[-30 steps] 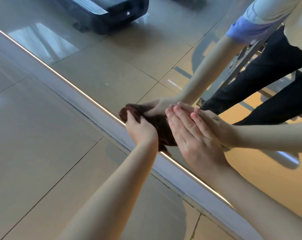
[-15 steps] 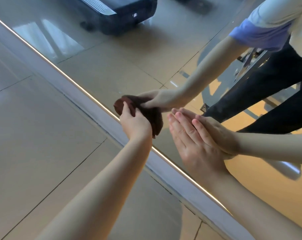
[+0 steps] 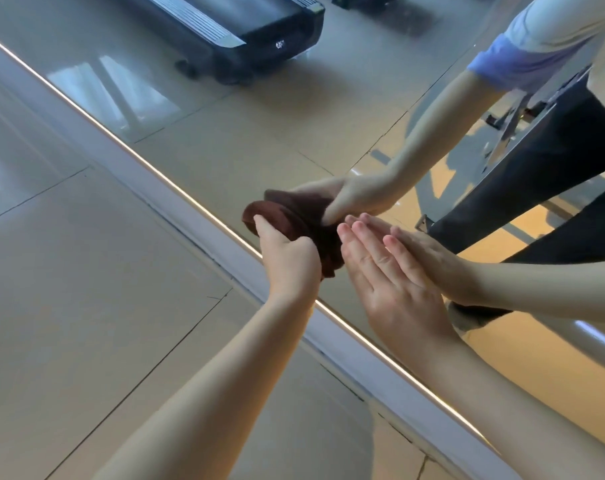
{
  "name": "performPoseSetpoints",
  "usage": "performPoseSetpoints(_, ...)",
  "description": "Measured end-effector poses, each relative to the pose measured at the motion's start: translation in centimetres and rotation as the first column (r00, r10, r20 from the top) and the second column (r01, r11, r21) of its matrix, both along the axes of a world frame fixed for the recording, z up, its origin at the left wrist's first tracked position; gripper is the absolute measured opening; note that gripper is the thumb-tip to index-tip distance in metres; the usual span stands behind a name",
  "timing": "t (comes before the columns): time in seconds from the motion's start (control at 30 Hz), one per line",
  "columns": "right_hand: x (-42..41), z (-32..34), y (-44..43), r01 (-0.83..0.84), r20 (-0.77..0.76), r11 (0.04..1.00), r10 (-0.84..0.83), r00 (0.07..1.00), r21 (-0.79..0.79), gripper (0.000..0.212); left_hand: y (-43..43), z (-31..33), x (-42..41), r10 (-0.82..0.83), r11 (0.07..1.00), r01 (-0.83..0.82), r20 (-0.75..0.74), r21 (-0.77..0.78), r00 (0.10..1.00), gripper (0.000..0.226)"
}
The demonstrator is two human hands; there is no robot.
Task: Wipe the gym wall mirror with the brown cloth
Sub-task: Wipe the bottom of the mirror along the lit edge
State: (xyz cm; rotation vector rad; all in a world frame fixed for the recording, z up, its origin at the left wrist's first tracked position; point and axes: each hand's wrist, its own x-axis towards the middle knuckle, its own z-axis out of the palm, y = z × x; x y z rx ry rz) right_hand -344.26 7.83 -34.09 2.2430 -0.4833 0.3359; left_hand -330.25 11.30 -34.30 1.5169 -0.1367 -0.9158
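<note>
wiping low on the mirror (image 3: pixel 259 126), just above the pale strip (image 3: pixel 346 344) at its foot, where glass meets floor (image 3: pixel 86 306).

gripping the brown cloth (image 3: pixel 323 247) in the left hand (image 3: pixel 290 261): bunched into a wad, fingers curled round it, pressed onto the glass and touching its own reflection. bunched that way, probably, to give a firm pad for pushing rather than a loose flap that drags.

bracing with the right hand (image 3: pixel 394 282) flat on the glass just beside the cloth, on its right: fingers (image 3: pixel 356 247) straight and close together, holding nothing, tips meeting their mirrored tips. most likely planted there to take body weight while leaning down and forward, freeing the other arm for scrubbing.

reaching long with both forearms from the lower edge of view: left nearly straight, wrist turned slightly in toward the cloth; right coming in from the lower right corner, palm to the glass.

in the reflection: dark treadmill (image 3: pixel 245 26) far up, legs in dark trousers, a blue sleeve.

judged mid-wipe, working the bottom band of the glass. cannot tell how much of the rest is done; no streaks or smears plain enough to note.
</note>
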Motion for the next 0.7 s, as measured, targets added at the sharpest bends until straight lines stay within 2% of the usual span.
performPoseSetpoints(0.1,0.1,0.3,0.1,0.023,-0.02,0.999,-0.022,1.0,0.022,0.048,-0.9,-0.5,2.7,0.13,0.987,-0.131,0.013,0.095,0.991,0.077)
performPoseSetpoints(0.2,0.1,0.4,0.1,0.044,-0.061,0.999,-0.042,0.997,0.031,0.05,-1.5,-2.1,5.2,0.242,0.965,-0.237,-0.034,0.112,0.97,0.06)
performPoseSetpoints(0.3,0.3,0.2,0.1,0.062,-0.066,0.997,-0.059,0.996,0.051,0.051,-0.3,-2.7,4.3,0.219,0.974,-0.221,0.026,0.058,0.975,0.04)
performPoseSetpoints(0.43,2.0,0.1,0.3,0.058,-0.057,0.995,-0.054,0.997,0.077,0.05,0.0,-3.0,4.2,0.217,0.976,-0.215,0.123,-0.033,0.968,0.035)
performPoseSetpoints(0.57,4.7,0.0,-0.4,0.016,-0.043,0.996,-0.013,0.999,0.086,0.05,-1.1,-3.8,6.4,0.28,0.96,-0.278,0.085,-0.03,0.956,0.019)
performPoseSetpoints(0.7,6.3,-0.5,-0.9,-0.001,-0.007,0.998,0.001,1.0,0.055,0.048,0.3,-3.1,3.1,0.193,0.98,-0.186,0.102,-0.077,0.976,0.018)
